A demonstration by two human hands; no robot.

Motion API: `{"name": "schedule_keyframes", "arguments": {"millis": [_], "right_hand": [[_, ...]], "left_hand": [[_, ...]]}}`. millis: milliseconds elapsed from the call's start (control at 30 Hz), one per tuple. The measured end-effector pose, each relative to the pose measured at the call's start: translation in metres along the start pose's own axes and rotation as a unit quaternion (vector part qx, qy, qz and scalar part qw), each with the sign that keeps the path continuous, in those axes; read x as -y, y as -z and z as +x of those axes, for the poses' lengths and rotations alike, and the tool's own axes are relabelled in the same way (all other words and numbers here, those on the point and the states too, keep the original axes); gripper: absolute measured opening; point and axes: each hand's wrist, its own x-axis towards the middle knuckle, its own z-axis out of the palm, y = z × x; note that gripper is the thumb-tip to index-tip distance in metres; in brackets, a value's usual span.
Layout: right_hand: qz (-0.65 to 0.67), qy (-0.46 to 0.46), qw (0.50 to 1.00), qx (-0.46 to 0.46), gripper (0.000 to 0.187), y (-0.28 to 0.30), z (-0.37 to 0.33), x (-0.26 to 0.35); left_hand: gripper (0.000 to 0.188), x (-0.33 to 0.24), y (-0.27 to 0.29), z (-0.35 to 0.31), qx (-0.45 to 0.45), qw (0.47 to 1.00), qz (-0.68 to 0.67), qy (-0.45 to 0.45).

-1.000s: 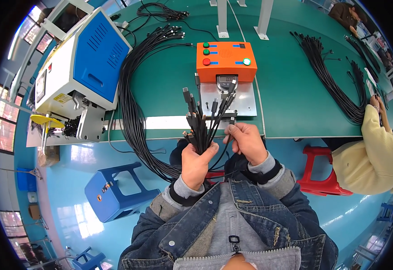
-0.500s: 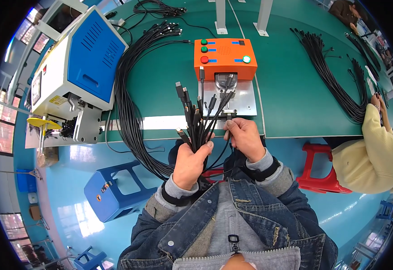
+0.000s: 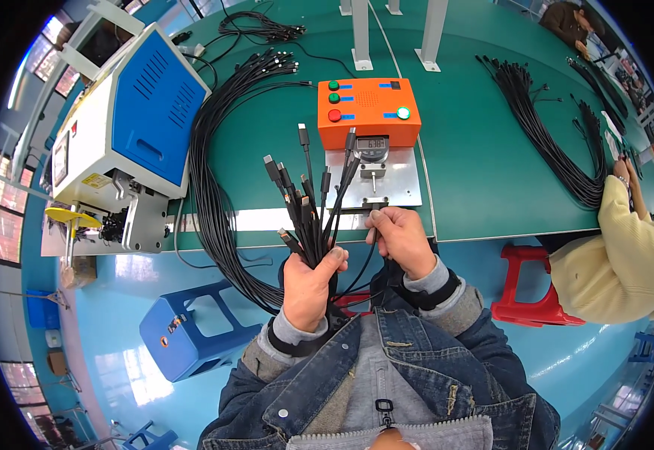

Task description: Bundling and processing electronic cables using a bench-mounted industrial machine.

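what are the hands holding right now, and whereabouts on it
The left hand grips a bundle of black cables just below their plug ends. The right hand pinches one cable near its end.

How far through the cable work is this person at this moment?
Done: cannot tell; no finished pile is clearly set apart. In hand: the left hand grips a cable bundle, connectors up, while the right hand holds one cable by the orange tester. Left: that bundle, plus the long cable loop on the table.

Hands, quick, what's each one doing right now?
Left hand: closed around a bundle of black cables.
Right hand: closed, pinching one black cable by the metal fixture.
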Motion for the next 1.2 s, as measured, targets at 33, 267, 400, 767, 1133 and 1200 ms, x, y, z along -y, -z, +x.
{"name": "schedule_keyframes", "arguments": {"millis": [33, 267, 400, 767, 1133, 1200], "right_hand": [[0.002, -0.003, 1.0, 0.001, 0.025, 0.0, 0.0, 0.0], [0.007, 0.005, 1.0, 0.006, 0.025, 0.001, 0.001, -0.004], [0.013, -0.006, 1.0, 0.005, 0.024, 0.0, -0.001, -0.001], [-0.005, -0.008, 1.0, 0.009, 0.024, -0.002, -0.009, -0.004], [0.0, 0.004, 1.0, 0.002, 0.025, -0.002, -0.004, -0.006], [-0.009, 0.012, 1.0, -0.007, 0.025, -0.001, -0.003, -0.005]], "left_hand": [[0.017, 0.0, 0.0, 0.0, 0.004, 1.0, -0.003, 0.003], [0.018, 0.001, 0.003, 0.001, 0.037, 0.999, -0.017, 0.0], [0.019, 0.003, 0.002, 0.0, 0.032, 0.999, -0.021, 0.006], [0.015, 0.003, 0.003, -0.003, 0.031, 0.999, -0.019, 0.012], [0.014, 0.001, 0.003, -0.004, 0.044, 0.999, -0.017, -0.002], [0.014, 0.0, 0.002, -0.004, 0.04, 0.999, -0.02, 0.002]]}}
